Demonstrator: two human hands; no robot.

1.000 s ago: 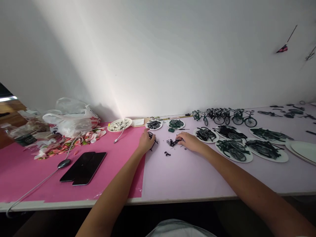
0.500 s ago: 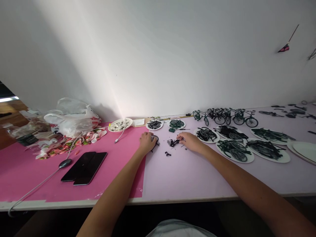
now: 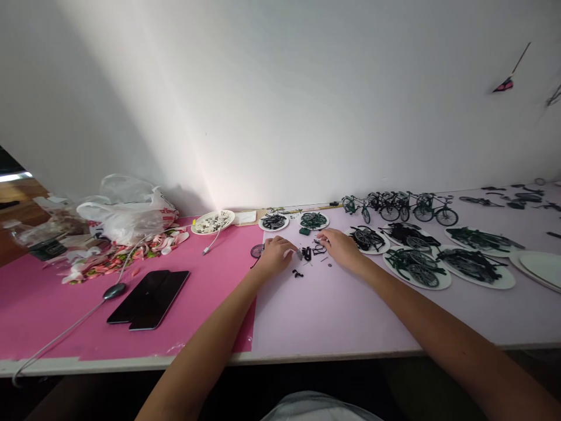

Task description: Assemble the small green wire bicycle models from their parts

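Note:
My left hand (image 3: 277, 255) hovers low over the table with its fingers apart, holding nothing visible. To its left, partly behind it, lies a spoked toy bicycle wheel (image 3: 257, 251) with a dark part attached. My right hand (image 3: 340, 248) is bent down at the table with thumb and fingers close together; what is between them is too small to make out. Small black bicycle parts (image 3: 307, 254) lie between both hands, with a dark frame-like piece (image 3: 319, 249) by the right fingertips. Nearer to me sits a little black part (image 3: 297, 273).
Plates of bicycle parts (image 3: 417, 269) cover the right side, with assembled toy bicycles (image 3: 433, 210) behind. Two small plates (image 3: 274, 221) stand at the back. At left are dark tablets (image 3: 151, 299), a cable mouse-like puck (image 3: 114, 291), pink pieces (image 3: 114, 257) and a plastic bag (image 3: 131, 213).
My left hand has let go of the wheel piece, which now lies farther left, and moved right toward the small parts. My right hand has released the black parts and shifted slightly away.

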